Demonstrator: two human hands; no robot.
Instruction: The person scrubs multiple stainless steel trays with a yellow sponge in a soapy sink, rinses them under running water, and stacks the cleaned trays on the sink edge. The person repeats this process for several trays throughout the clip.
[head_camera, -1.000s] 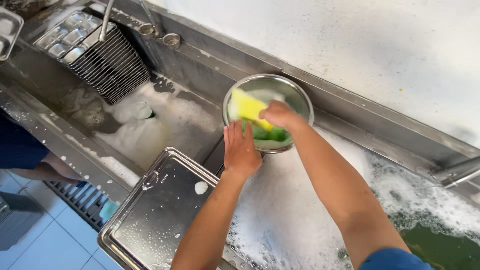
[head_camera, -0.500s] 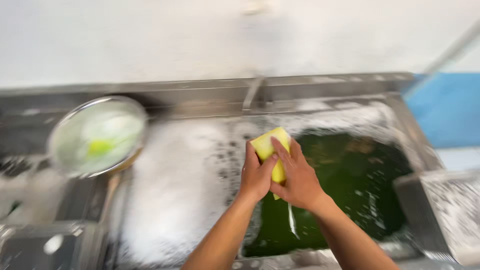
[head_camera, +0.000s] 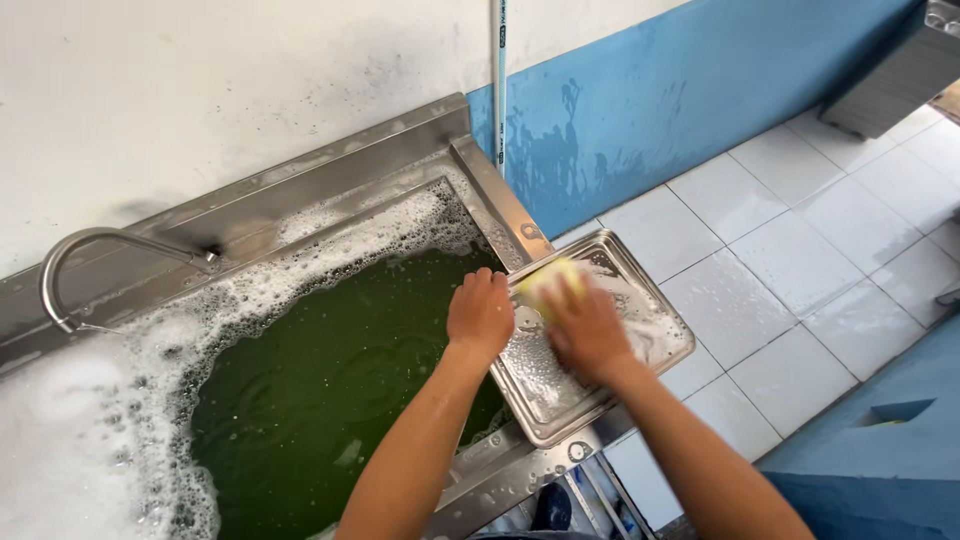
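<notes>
Sponge (head_camera: 556, 280), yellow (blurred), on soapy steel tray (head_camera: 640, 300)

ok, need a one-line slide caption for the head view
Right hand rubs a yellow sponge over a soapy steel tray that the left hand steadies at a sink of green, foamy water.

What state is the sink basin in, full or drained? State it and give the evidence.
Full. The sink basin holds dark green water close to its rim, with white foam floating along the edges.
</notes>
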